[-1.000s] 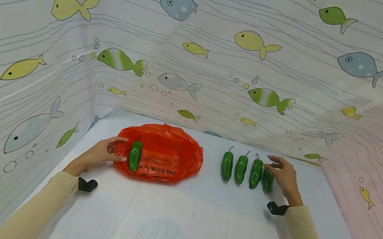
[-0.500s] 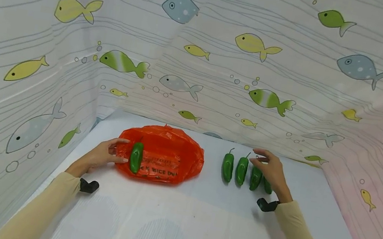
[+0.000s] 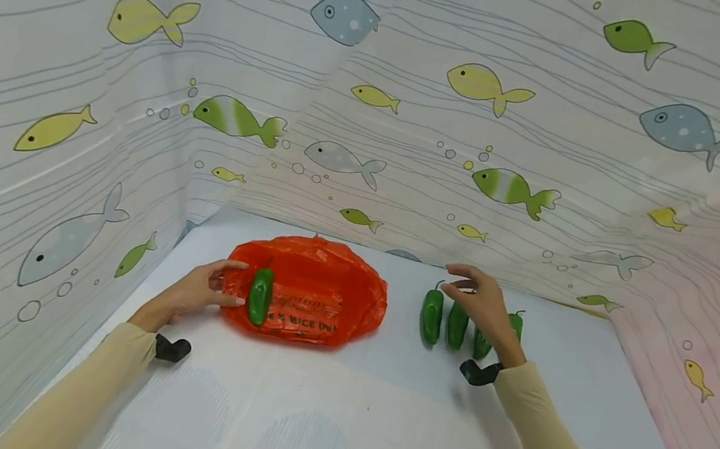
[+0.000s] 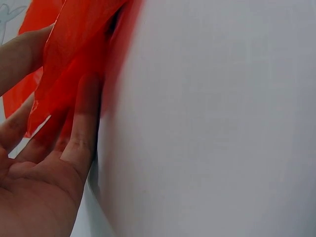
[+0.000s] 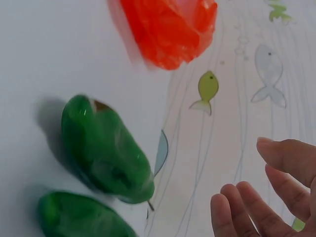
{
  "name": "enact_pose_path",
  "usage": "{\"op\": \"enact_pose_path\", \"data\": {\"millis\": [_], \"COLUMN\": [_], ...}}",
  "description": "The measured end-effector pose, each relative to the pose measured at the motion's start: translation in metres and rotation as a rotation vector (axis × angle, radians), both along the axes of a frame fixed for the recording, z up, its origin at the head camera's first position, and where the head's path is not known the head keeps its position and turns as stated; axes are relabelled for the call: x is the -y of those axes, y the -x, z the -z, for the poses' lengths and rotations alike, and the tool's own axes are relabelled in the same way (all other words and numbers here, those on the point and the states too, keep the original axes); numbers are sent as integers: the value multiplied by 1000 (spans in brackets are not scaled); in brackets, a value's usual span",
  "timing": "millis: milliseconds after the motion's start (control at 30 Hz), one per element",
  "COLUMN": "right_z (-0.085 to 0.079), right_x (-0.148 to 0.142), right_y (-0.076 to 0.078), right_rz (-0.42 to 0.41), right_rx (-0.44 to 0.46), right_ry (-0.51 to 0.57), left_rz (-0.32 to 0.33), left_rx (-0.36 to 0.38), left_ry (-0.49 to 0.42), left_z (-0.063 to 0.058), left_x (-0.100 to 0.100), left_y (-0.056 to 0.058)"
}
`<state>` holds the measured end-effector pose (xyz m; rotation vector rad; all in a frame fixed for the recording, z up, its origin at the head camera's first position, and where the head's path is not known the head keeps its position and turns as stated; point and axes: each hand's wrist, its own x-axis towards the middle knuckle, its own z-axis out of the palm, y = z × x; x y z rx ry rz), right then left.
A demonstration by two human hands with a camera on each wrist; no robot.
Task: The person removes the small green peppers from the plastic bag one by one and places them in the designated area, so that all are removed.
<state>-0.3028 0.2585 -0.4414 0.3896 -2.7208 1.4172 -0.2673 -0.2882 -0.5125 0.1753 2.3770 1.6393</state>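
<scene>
A red plastic bag with dark lettering lies toward the back left of the table. My left hand holds its left edge; in the left wrist view, fingers show through the red film and the thumb's tip is hidden. A green pepper lies at the bag's left side, near those fingertips. Several more green peppers stand in a row to the right, the leftmost pepper fully visible. Over this row hovers my right hand, fingers spread with nothing between them, nearest the leftmost pepper's stem and partly covering the others.
A white sheet with pale printed circles covers the table. Fish-printed curtains enclose the back and both sides, close behind the bag and the peppers. Black wrist cameras sit on both wrists.
My right hand has moved left across the row, from the rightmost pepper to the leftmost, uncovering the right end. The left hand, the bag and the peppers stay put.
</scene>
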Motion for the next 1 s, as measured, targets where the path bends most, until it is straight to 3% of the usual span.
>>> {"op": "enact_pose_path", "data": {"millis": [300, 600, 1000], "right_z": [-6, -4, -1], "right_x": [38, 81, 125], "right_y": [1, 3, -1], "right_rz": [-59, -129, -223], "right_rx": [27, 3, 47], "right_ry": [17, 8, 52], "left_rz": [-2, -1, -7], "left_rx": [4, 6, 13], "left_ry": [-22, -38, -38], "left_z": [-6, -4, -6], "left_x": [-3, -3, -4], "left_y": [-1, -2, -5]}}
